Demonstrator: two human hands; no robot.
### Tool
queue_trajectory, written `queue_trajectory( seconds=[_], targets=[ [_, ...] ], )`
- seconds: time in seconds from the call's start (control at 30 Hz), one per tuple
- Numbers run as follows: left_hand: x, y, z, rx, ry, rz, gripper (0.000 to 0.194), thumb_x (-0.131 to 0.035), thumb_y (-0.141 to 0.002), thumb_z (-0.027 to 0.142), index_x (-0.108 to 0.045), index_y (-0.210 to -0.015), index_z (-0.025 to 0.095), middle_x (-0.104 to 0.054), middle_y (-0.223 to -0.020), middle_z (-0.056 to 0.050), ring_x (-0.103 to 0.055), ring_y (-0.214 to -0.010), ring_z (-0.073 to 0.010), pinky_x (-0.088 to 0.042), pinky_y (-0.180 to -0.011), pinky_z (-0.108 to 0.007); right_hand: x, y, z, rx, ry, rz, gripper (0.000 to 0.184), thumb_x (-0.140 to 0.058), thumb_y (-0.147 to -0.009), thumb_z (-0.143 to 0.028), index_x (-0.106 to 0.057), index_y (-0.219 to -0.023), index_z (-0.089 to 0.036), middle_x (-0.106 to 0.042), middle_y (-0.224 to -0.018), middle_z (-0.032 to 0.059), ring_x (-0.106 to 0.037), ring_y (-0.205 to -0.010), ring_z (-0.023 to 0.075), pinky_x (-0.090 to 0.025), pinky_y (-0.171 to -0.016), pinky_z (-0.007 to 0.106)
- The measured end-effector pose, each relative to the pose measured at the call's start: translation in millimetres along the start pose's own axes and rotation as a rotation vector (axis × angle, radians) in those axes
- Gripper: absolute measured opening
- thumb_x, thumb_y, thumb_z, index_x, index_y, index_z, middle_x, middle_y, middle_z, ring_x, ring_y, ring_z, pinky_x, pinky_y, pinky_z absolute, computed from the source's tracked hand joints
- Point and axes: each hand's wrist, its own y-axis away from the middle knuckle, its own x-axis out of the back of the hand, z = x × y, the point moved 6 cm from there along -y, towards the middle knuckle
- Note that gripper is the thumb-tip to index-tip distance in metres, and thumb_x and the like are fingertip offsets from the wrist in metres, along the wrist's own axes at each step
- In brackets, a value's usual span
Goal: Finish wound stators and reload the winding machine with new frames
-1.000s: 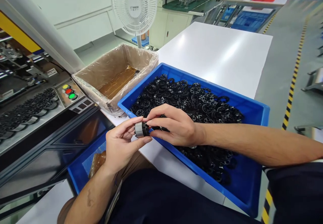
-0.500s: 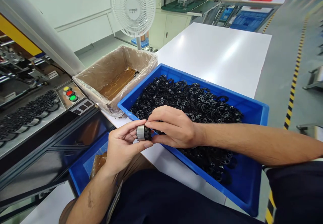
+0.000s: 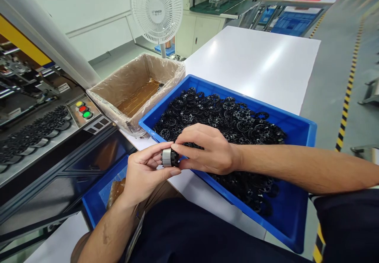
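Between my hands, over the near edge of the blue bin, is a small stator core (image 3: 167,158), a silvery metal ring with black toothed plastic on both ends. My left hand (image 3: 145,170) grips it from the left, thumb below and fingers above. My right hand (image 3: 207,148) is closed at its right end, fingertips and thumb on the black plastic side. The inner face of the core is hidden. Behind and under my right hand, the blue bin (image 3: 296,134) holds a heap of loose black plastic spoked rings (image 3: 213,111).
A plastic-lined carton (image 3: 118,85) stands left of the bin, with a white fan (image 3: 156,12) behind it. A machine ledge at left carries rows of cores (image 3: 35,136) and yellow, red and green buttons (image 3: 83,109). A white table (image 3: 260,61) extends behind; another blue bin (image 3: 94,200) sits below.
The whole view has shifted very slightly. Both hands keep the same hold on the stator core, with hardly any visible motion.
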Motion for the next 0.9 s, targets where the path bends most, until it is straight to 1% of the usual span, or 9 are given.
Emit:
queue_trajectory(
  seconds=[0.13, 0.27, 0.37, 0.5, 0.63, 0.7, 0.8, 0.87, 0.9],
  targets=[
    [2.0, 2, -3, 0.052, -0.001, -0.014, 0.047, -0.094, -0.051, 0.011, -0.082, -0.096, 0.022, -0.079, -0.081, -0.004, -0.076, -0.069, -0.019, -0.063, -0.065, -0.022, 1, -2, -4, 0.024, 0.057, -0.007, 0.023, -0.056, -0.102, -0.032, -0.063, -0.106, -0.01, -0.067, -0.091, 0.0099, -0.064, -0.085, 0.0184, -0.059, -0.075, 0.033],
    [2.9, 3, -6, 0.076, 0.036, -0.029, 0.049, -0.094, -0.051, 0.009, -0.082, -0.096, 0.021, -0.08, -0.081, -0.004, -0.076, -0.069, -0.0193, -0.063, -0.064, -0.022, 1, -4, -8, 0.023, 0.054, -0.016, 0.024, -0.051, -0.104, -0.03, -0.062, -0.105, -0.01, -0.066, -0.089, 0.009, -0.063, -0.082, 0.0172, -0.058, -0.073, 0.031],
    [0.0, 3, -7, 0.091, 0.079, -0.071, 0.048, -0.093, -0.052, 0.007, -0.082, -0.096, 0.022, -0.079, -0.078, -0.002, -0.075, -0.067, -0.0175, -0.062, -0.062, -0.018, 0, -5, -9, 0.015, 0.029, -0.035, 0.025, -0.051, -0.104, -0.03, -0.061, -0.105, -0.008, -0.066, -0.088, 0.009, -0.063, -0.08, 0.0173, -0.057, -0.071, 0.031],
    [-4.2, 4, -9, 0.105, 0.118, -0.114, 0.05, -0.091, -0.055, 0.004, -0.081, -0.099, 0.026, -0.079, -0.078, 0.0, -0.074, -0.065, -0.0138, -0.059, -0.059, -0.013, -3, -3, -12, 0.027, -0.064, -0.016, 0.019, -0.055, -0.101, -0.023, -0.06, -0.106, -0.005, -0.068, -0.092, 0.0107, -0.064, -0.082, 0.0181, -0.057, -0.072, 0.031],
    [-6.5, 8, -11, 0.118, 0.132, -0.126, 0.051, -0.09, -0.058, 0.006, -0.08, -0.103, 0.028, -0.079, -0.078, 0.001, -0.073, -0.065, -0.013, -0.059, -0.06, -0.015, -8, 3, -12, 0.013, -0.072, 0.001, 0.022, -0.057, -0.101, -0.025, -0.06, -0.108, -0.005, -0.069, -0.094, 0.0121, -0.065, -0.085, 0.0191, -0.059, -0.074, 0.033],
    [-7.1, 10, -13, 0.118, 0.123, -0.118, 0.051, -0.09, -0.061, 0.009, -0.079, -0.107, 0.028, -0.08, -0.084, 0.0, -0.074, -0.072, -0.0156, -0.061, -0.067, -0.019, -10, 5, -10, 0.008, -0.064, 0.001, 0.021, -0.056, -0.101, -0.026, -0.06, -0.11, -0.006, -0.069, -0.096, 0.0117, -0.066, -0.088, 0.0183, -0.06, -0.077, 0.032],
    [-3.6, 18, -19, 0.127, 0.102, -0.086, 0.047, -0.085, -0.073, 0.023, -0.075, -0.119, 0.025, -0.078, -0.107, -0.006, -0.075, -0.093, -0.0221, -0.062, -0.083, -0.028, -9, 6, -5, -0.001, -0.02, -0.022, 0.026, -0.057, -0.101, -0.033, -0.061, -0.112, -0.01, -0.069, -0.1, 0.0113, -0.068, -0.092, 0.0183, -0.061, -0.08, 0.033],
    [7.3, 25, -24, 0.138, 0.116, -0.06, 0.046, -0.078, -0.082, 0.032, -0.071, -0.127, 0.024, -0.074, -0.121, -0.01, -0.073, -0.099, -0.0238, -0.061, -0.085, -0.031, -8, 4, -2, -0.015, 0.022, -0.081, 0.034, -0.056, -0.101, -0.04, -0.06, -0.117, -0.01, -0.069, -0.102, 0.0134, -0.068, -0.095, 0.0206, -0.062, -0.081, 0.034],
    [19.2, 28, -26, 0.134, 0.119, -0.026, 0.046, -0.076, -0.083, 0.036, -0.07, -0.128, 0.024, -0.072, -0.123, -0.011, -0.073, -0.098, -0.0237, -0.061, -0.084, -0.031, -8, 4, -1, -0.029, 0.044, -0.122, 0.038, -0.056, -0.101, -0.042, -0.059, -0.121, -0.009, -0.068, -0.104, 0.015, -0.068, -0.097, 0.0223, -0.062, -0.082, 0.036]
  ],
)
